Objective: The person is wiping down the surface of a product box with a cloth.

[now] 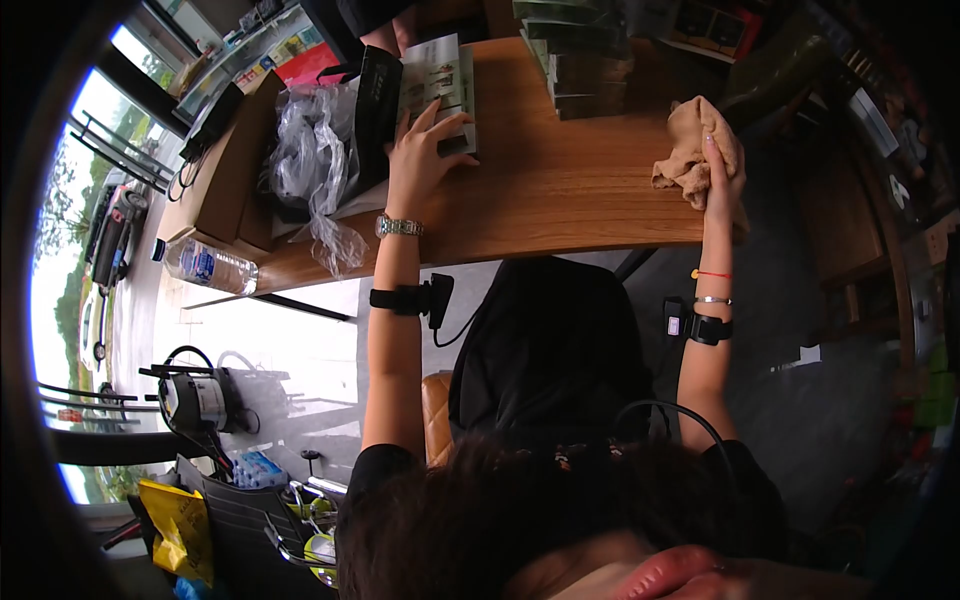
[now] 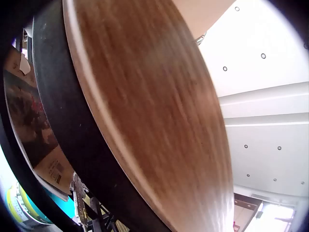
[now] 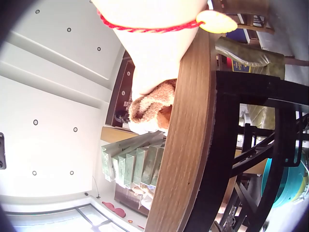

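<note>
My left hand (image 1: 428, 150) lies with spread fingers over the near end of a flat printed box (image 1: 432, 75) at the back left of the wooden table (image 1: 560, 190). A metal watch (image 1: 400, 226) is on that wrist. At the table's right edge, my right hand (image 1: 722, 185) grips a bunched light-brown cloth (image 1: 690, 150), one finger extended along it. In the right wrist view, the fuzzy cloth (image 3: 152, 104) shows beyond the wrist, close against the tabletop, with the fingers mostly hidden. Only tabletop and part of the left arm show in the left wrist view.
Several green boxes (image 1: 580, 65) are stacked at the back. Left of the printed box are a black box (image 1: 378, 110), crumpled clear plastic (image 1: 312, 145) and a cardboard box (image 1: 225, 180). A water bottle (image 1: 210, 266) lies by the left edge. Someone's hand appears at the far side.
</note>
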Action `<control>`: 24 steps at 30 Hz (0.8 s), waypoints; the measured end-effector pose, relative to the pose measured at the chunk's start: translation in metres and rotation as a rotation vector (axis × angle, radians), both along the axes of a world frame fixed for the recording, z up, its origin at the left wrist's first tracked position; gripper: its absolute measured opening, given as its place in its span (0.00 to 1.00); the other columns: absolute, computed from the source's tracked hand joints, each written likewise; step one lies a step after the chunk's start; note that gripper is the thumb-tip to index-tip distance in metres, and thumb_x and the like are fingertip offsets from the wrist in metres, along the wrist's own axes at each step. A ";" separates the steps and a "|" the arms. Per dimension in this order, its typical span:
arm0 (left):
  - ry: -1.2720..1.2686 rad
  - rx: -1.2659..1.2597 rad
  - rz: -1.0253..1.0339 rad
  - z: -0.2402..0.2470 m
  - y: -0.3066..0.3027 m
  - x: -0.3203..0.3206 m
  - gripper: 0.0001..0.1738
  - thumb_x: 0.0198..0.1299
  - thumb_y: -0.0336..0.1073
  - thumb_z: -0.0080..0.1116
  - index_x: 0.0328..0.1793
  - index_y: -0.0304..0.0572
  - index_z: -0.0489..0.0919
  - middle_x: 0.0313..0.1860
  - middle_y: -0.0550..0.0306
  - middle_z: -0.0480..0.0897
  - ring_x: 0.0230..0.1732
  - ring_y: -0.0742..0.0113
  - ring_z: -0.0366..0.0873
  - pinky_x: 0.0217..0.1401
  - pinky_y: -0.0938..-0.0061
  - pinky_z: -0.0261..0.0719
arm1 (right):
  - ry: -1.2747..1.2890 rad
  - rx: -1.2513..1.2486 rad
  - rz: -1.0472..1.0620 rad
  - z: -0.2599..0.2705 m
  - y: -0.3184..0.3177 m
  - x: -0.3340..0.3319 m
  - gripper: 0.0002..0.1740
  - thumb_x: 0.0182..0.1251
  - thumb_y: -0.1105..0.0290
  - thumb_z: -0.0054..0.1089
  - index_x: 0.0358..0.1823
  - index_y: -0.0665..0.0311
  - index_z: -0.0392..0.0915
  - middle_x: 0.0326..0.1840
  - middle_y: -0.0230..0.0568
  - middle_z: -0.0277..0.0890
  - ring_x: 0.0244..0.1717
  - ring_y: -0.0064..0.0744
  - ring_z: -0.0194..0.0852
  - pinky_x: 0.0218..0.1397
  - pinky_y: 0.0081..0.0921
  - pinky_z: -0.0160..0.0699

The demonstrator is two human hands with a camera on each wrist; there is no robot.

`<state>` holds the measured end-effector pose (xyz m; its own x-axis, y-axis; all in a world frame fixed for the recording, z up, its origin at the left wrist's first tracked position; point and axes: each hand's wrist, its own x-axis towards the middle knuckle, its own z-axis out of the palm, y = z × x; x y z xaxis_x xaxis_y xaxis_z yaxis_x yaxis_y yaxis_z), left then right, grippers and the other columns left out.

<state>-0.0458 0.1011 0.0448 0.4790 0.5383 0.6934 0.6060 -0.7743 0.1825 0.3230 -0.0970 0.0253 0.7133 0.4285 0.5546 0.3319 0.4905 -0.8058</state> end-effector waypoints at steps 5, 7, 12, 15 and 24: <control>0.135 0.117 0.019 -0.003 -0.001 0.007 0.32 0.35 0.56 0.77 0.54 0.79 0.84 0.66 0.63 0.78 0.69 0.51 0.71 0.57 0.41 0.71 | -0.008 -0.017 0.006 -0.001 -0.001 0.001 0.28 0.65 0.62 0.68 0.60 0.72 0.74 0.59 0.42 0.76 0.59 0.28 0.73 0.66 0.24 0.68; 0.141 0.123 -0.006 0.006 -0.012 0.011 0.32 0.34 0.58 0.76 0.53 0.80 0.84 0.67 0.63 0.77 0.69 0.54 0.71 0.56 0.42 0.71 | 0.006 0.017 0.016 0.000 0.000 0.000 0.28 0.65 0.62 0.69 0.60 0.72 0.74 0.59 0.42 0.76 0.59 0.27 0.73 0.66 0.24 0.68; 0.105 0.150 0.073 0.005 -0.012 0.015 0.35 0.43 0.67 0.72 0.60 0.73 0.82 0.70 0.54 0.74 0.69 0.48 0.70 0.55 0.42 0.72 | 0.014 0.015 0.018 -0.002 0.000 0.002 0.28 0.64 0.63 0.69 0.61 0.72 0.74 0.59 0.41 0.75 0.58 0.27 0.73 0.65 0.24 0.68; 0.124 0.191 0.273 0.004 -0.021 0.023 0.38 0.49 0.66 0.67 0.67 0.69 0.77 0.71 0.47 0.71 0.66 0.45 0.71 0.54 0.42 0.73 | 0.030 0.022 0.035 -0.003 0.002 0.002 0.28 0.64 0.62 0.69 0.61 0.72 0.74 0.59 0.41 0.75 0.58 0.27 0.73 0.65 0.24 0.69; -0.187 -0.027 0.238 0.011 -0.009 0.019 0.33 0.56 0.55 0.64 0.70 0.62 0.77 0.72 0.50 0.69 0.64 0.45 0.69 0.66 0.47 0.65 | 0.004 0.005 0.007 -0.001 0.000 0.000 0.28 0.65 0.62 0.69 0.60 0.71 0.74 0.58 0.41 0.76 0.58 0.27 0.73 0.65 0.24 0.68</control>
<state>-0.0266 0.0921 0.0556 0.2024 0.6398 0.7414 0.7240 -0.6075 0.3266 0.3230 -0.0973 0.0246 0.7127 0.4306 0.5538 0.3250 0.4970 -0.8046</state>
